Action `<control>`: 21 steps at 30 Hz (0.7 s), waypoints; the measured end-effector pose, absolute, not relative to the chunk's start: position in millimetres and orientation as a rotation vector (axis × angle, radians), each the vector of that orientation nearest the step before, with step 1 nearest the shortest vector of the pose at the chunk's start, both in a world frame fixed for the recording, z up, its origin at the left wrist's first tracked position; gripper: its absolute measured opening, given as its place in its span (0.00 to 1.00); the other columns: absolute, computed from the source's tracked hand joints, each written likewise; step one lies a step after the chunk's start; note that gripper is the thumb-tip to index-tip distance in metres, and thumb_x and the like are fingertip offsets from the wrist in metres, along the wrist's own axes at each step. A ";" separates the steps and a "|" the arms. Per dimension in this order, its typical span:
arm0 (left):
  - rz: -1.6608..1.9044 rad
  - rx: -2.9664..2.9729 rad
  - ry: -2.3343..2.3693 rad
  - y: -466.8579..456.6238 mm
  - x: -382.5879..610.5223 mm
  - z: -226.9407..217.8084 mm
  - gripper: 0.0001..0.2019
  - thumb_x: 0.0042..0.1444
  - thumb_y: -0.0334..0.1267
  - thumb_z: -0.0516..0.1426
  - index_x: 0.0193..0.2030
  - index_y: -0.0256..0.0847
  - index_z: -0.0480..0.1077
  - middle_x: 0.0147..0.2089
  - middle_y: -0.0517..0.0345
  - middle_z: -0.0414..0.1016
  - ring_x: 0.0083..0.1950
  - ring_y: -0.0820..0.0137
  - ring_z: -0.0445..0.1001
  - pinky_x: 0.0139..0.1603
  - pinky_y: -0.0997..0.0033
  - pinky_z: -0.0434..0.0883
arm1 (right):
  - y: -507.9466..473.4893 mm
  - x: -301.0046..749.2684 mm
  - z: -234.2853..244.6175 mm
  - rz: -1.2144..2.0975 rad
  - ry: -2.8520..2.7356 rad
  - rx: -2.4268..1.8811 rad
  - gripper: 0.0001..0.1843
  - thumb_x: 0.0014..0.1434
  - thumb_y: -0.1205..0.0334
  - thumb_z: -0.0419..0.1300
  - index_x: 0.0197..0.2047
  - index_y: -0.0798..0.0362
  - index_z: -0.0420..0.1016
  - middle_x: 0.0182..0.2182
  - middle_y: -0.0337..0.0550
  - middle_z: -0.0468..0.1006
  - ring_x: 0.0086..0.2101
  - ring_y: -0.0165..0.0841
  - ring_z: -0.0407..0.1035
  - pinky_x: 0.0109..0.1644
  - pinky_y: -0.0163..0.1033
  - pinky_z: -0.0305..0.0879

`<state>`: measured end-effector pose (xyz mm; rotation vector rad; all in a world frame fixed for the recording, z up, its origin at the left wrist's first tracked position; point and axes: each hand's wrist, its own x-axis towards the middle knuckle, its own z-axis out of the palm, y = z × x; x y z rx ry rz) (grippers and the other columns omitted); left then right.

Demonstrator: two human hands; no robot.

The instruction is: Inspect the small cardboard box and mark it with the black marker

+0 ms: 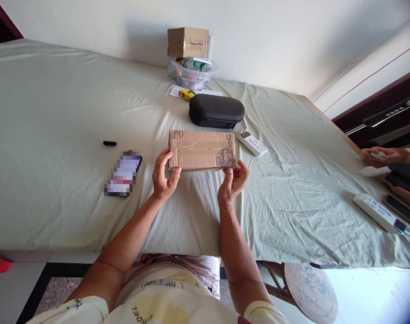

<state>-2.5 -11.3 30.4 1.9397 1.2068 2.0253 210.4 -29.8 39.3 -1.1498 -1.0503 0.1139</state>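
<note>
A flat brown cardboard box [201, 150] with taped seams and black scribbles lies on the pale green cloth of the table [56, 135]. My left hand [163, 177] grips its near left corner, thumb on the front edge and fingers on the side. At the near right corner my right hand [232, 182] pinches the box with its fingertips. Both hands are closed on the box.
Behind the box lie a black zip case [216, 110], a white remote [252, 143], a yellow tape measure [186, 94] and a plastic tub [192, 74] topped by a small carton [187, 42]. A phone [123, 173] and a black cap [109, 143] lie left. Another person's hands [383, 156] rest at right.
</note>
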 end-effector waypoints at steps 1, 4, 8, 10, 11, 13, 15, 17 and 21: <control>2.037 1.975 1.221 -11.7 -3.8 33.0 0.24 0.72 0.51 0.55 0.68 0.41 0.65 0.65 0.40 0.73 0.68 0.58 0.74 0.68 0.55 0.74 | -30.6 210.3 40.1 0.092 -1.053 -1.142 0.23 0.69 0.44 0.57 0.60 0.48 0.70 0.39 0.41 0.71 0.37 0.32 0.72 0.45 0.42 0.74; 2.046 2.022 1.259 -12.5 -6.9 37.2 0.23 0.73 0.49 0.54 0.69 0.41 0.65 0.63 0.40 0.74 0.67 0.59 0.74 0.67 0.57 0.75 | -31.3 210.7 39.6 0.052 -1.084 -1.157 0.19 0.69 0.47 0.57 0.56 0.48 0.72 0.39 0.41 0.71 0.39 0.33 0.72 0.48 0.43 0.73; 1.987 1.975 1.262 -12.0 -5.8 34.1 0.23 0.73 0.47 0.54 0.70 0.42 0.64 0.65 0.39 0.73 0.68 0.60 0.73 0.56 0.65 0.80 | -28.5 210.3 35.1 0.065 -1.086 -1.194 0.16 0.69 0.51 0.59 0.55 0.47 0.73 0.40 0.41 0.72 0.40 0.32 0.72 0.48 0.42 0.72; 1.965 1.953 1.261 -11.4 -4.0 31.8 0.23 0.74 0.48 0.54 0.70 0.43 0.64 0.66 0.39 0.72 0.68 0.60 0.73 0.53 0.68 0.80 | -26.5 209.7 32.9 0.082 -1.076 -1.210 0.15 0.68 0.52 0.60 0.55 0.46 0.72 0.41 0.40 0.73 0.41 0.32 0.73 0.47 0.41 0.72; 1.962 1.947 1.263 -11.1 -3.1 30.9 0.23 0.74 0.49 0.53 0.70 0.43 0.64 0.66 0.39 0.72 0.69 0.60 0.73 0.53 0.68 0.80 | -25.6 209.7 31.9 0.091 -1.073 -1.220 0.16 0.67 0.52 0.60 0.56 0.46 0.71 0.41 0.41 0.73 0.41 0.32 0.73 0.47 0.40 0.72; 1.970 1.942 1.255 -10.3 -2.1 29.8 0.23 0.74 0.48 0.53 0.70 0.44 0.64 0.66 0.40 0.72 0.69 0.60 0.73 0.56 0.66 0.80 | -24.2 210.5 29.8 0.098 -1.065 -1.260 0.18 0.66 0.52 0.60 0.57 0.47 0.70 0.42 0.41 0.74 0.40 0.32 0.73 0.45 0.40 0.72; 1.986 1.944 1.234 -9.3 -1.9 28.8 0.23 0.74 0.47 0.54 0.71 0.44 0.64 0.67 0.40 0.72 0.69 0.60 0.72 0.61 0.63 0.78 | -22.9 212.6 27.2 0.101 -1.071 -1.321 0.17 0.66 0.52 0.60 0.56 0.47 0.71 0.42 0.41 0.74 0.38 0.31 0.72 0.44 0.39 0.72; 1.992 1.940 1.216 -8.1 -2.4 27.4 0.23 0.74 0.45 0.54 0.71 0.45 0.63 0.68 0.40 0.71 0.70 0.59 0.71 0.65 0.61 0.76 | -21.3 215.4 24.0 0.113 -1.085 -1.385 0.15 0.66 0.51 0.59 0.52 0.49 0.72 0.41 0.41 0.75 0.36 0.31 0.71 0.42 0.39 0.71; 1.974 1.915 1.226 -6.7 -3.9 24.4 0.23 0.74 0.45 0.54 0.72 0.45 0.62 0.69 0.41 0.70 0.71 0.58 0.70 0.67 0.59 0.75 | -16.5 219.3 15.7 0.197 -1.128 -1.464 0.16 0.64 0.49 0.59 0.49 0.50 0.73 0.40 0.42 0.77 0.33 0.31 0.70 0.41 0.40 0.71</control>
